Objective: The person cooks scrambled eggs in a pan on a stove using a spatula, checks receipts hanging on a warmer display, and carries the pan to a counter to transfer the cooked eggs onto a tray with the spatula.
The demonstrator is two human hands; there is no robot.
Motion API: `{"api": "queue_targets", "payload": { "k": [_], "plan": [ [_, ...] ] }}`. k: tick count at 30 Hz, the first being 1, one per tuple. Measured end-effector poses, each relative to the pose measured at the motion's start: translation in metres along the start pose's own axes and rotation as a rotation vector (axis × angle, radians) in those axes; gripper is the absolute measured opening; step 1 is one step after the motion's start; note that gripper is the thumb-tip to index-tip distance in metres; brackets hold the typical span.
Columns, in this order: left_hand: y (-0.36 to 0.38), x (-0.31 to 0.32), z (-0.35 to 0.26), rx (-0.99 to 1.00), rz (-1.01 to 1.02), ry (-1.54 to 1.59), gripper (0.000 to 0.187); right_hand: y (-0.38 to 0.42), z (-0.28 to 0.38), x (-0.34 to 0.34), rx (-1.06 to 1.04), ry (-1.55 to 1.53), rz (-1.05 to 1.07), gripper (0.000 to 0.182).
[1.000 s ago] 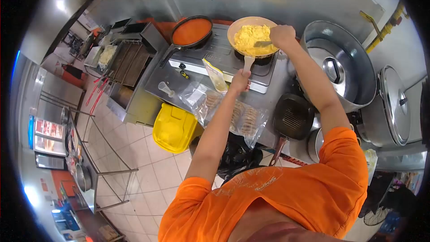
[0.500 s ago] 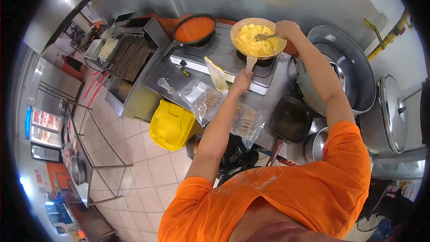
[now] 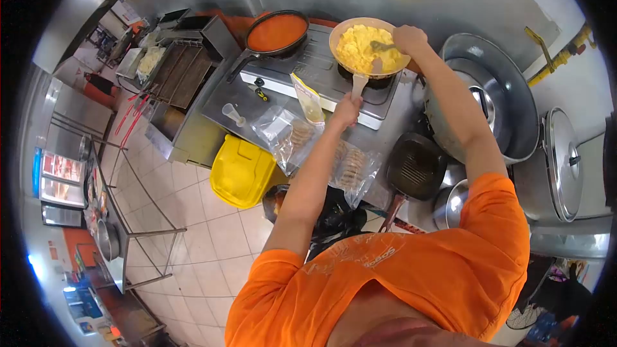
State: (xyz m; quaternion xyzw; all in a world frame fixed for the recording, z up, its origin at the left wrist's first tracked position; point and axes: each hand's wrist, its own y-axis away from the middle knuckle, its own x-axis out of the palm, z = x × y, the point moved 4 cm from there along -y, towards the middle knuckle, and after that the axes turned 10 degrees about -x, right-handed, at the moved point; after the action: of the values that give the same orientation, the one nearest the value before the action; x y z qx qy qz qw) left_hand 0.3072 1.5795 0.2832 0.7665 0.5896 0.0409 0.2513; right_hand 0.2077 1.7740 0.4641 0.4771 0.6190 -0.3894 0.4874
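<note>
Head view: left fingers (image 3: 347, 112) clench the light-coloured pan's (image 3: 335, 44) handle, right fingers (image 3: 409, 40) grasp a grey utensil (image 3: 384, 46) in its yellow scrambled food (image 3: 357, 40); the black pan of orange sauce (image 3: 277, 32) sits alongside, a clear bag of brown patties (image 3: 353, 168) below, partly behind the left forearm

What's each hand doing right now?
Left hand: closed on the handle of the pan with the yellow food.
Right hand: closed on a utensil in that food.
</note>
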Motion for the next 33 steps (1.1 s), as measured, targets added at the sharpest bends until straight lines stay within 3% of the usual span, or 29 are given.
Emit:
{"api": "queue_targets", "payload": {
  "k": [5,7,9,14,16,19,23,24,25,27,28,31,33],
  "plan": [
    [-0.005,0.000,0.001,-0.026,-0.036,-0.058,0.035,0.026,0.047,-0.012,-0.075,0.023,0.113,0.022],
    [-0.005,-0.002,-0.001,-0.030,-0.023,-0.067,0.034,0.008,0.068,0.027,-0.212,0.003,0.066,0.025],
    [0.003,-0.001,-0.006,-0.028,-0.044,-0.076,0.034,-0.014,0.065,0.041,-0.190,0.030,-0.024,0.024],
    [-0.001,-0.002,0.003,-0.025,-0.052,-0.022,0.031,-0.020,0.026,0.005,-0.127,0.080,-0.191,0.023],
    [-0.004,-0.005,0.000,-0.013,-0.057,0.002,0.030,0.001,0.018,-0.028,-0.012,0.075,0.037,0.020],
    [-0.003,-0.001,0.003,-0.032,0.033,0.072,0.028,0.029,0.022,-0.041,-0.106,0.180,0.142,0.020],
    [-0.002,0.003,-0.001,-0.019,0.001,0.033,0.029,0.020,0.027,0.006,-0.146,0.319,0.186,0.021],
    [-0.001,0.002,0.001,-0.019,-0.023,0.026,0.029,0.011,0.020,0.016,-0.019,0.300,0.196,0.019],
    [-0.002,0.002,0.004,-0.020,-0.026,0.023,0.029,0.004,0.014,0.027,-0.020,0.296,0.193,0.019],
    [-0.003,0.001,0.002,0.032,-0.094,-0.069,0.034,-0.010,-0.012,0.033,0.044,0.181,-0.064,0.020],
    [-0.001,0.000,-0.003,0.037,-0.104,-0.070,0.034,-0.021,-0.026,0.042,0.107,0.048,-0.062,0.019],
    [0.008,-0.004,-0.005,-0.021,-0.102,-0.102,0.041,-0.034,-0.042,0.050,0.097,0.055,-0.182,0.020],
    [0.007,-0.006,-0.007,0.053,-0.085,-0.117,0.041,-0.048,-0.047,0.056,0.134,0.007,-0.176,0.020]
  ]
}}
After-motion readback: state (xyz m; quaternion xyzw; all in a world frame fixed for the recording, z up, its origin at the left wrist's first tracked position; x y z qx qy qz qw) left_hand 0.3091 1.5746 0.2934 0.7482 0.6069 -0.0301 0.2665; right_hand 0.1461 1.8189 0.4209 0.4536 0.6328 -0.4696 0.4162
